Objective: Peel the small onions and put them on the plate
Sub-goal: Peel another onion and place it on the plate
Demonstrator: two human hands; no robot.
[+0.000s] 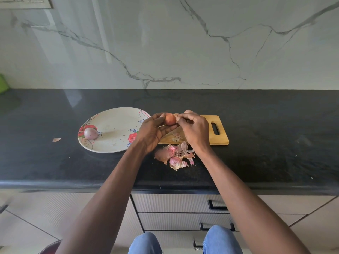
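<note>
Above the black counter [256, 143], between the plate and the chopping board, a small onion [169, 119] sits in the curled fingers of the left hand [154, 132], its reddish-brown skin partly on. The right hand [194, 131] meets it from the other side, fingertips pinching a flap of skin [176, 116] at the onion's top edge. One peeled onion [90, 133] already lies on the plate [117, 123], near its left rim beside a printed rose. The wooden chopping board [220, 138] lies just right of the plate, under the hands, with a few scraps on it. A heap of pink and brown peelings [174, 156] rests on the counter just in front of the board. A single loose flake [56, 139] lies left of the plate. Behind the counter rises a marble wall [165, 43]; below it are drawers [174, 204] and the person's knees in jeans [220, 241].
</note>
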